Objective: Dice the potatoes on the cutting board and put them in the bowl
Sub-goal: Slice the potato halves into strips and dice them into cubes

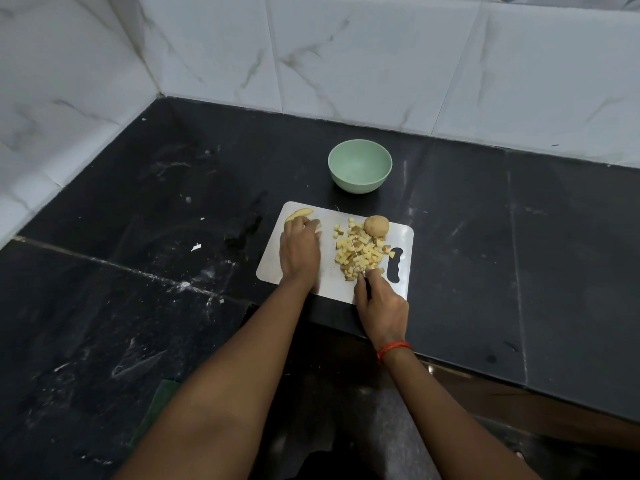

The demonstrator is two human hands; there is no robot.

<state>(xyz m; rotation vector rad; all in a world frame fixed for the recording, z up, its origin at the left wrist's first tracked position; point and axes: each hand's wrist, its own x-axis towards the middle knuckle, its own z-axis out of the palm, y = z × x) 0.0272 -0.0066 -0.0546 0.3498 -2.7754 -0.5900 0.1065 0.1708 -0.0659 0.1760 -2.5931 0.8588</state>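
A white cutting board (pixel 311 216) lies on the black counter. On it sits a pile of diced potato (pixel 360 252), a whole unpeeled potato (pixel 376 225) at the far right, and a potato slice (pixel 298 214) at the far left corner. My left hand (pixel 299 249) lies palm down over a potato piece (pixel 317 226) near that slice, fingers curled on it. My right hand (pixel 379 304) grips a knife (pixel 356 256) whose thin blade points into the diced pile. A pale green bowl (pixel 360 166) stands empty just beyond the board.
White marble-look tiled walls (pixel 346 57) close the counter at the back and the left. The black counter (pixel 138 237) carries white smears and small scraps. Its front edge steps back below my right wrist, and a green cloth corner (pixel 162 393) shows under my left forearm.
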